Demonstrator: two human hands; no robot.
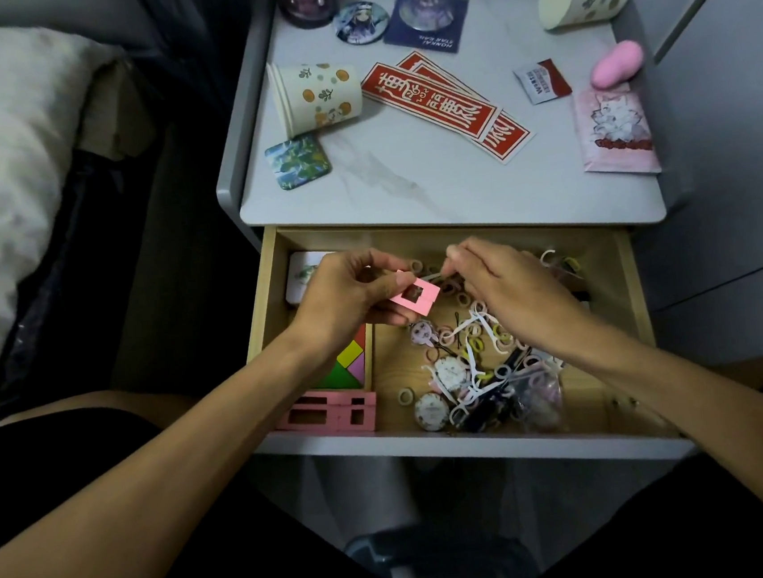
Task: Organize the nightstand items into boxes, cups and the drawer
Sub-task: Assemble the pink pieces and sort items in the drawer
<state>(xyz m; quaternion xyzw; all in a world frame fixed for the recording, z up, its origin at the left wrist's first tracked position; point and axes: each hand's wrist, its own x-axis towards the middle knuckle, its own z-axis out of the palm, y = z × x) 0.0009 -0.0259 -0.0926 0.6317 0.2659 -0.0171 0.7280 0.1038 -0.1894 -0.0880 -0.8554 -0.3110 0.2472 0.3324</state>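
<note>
Over the open drawer [629, 293], pinching a small pink box [415, 298] in the left hand [347, 292], thumb on top, fingers curled beneath, windowed face up. Pinching a thin white pick [432, 278] in the right hand [505, 286], fingertips closed tight on its right end. Lying just right of the box, at its upper right end; cannot tell whether touching or partly inside. Running roughly left to right, near in line with the box's long axis, free tip toward the left hand. Probably calls for sliding leftward along that line, box held steady. Right hand nearer the loose heap [470, 364] of picks and hair ties down in the drawer, below both hands. More pink boxes [331, 414] at the drawer's front left.
</note>
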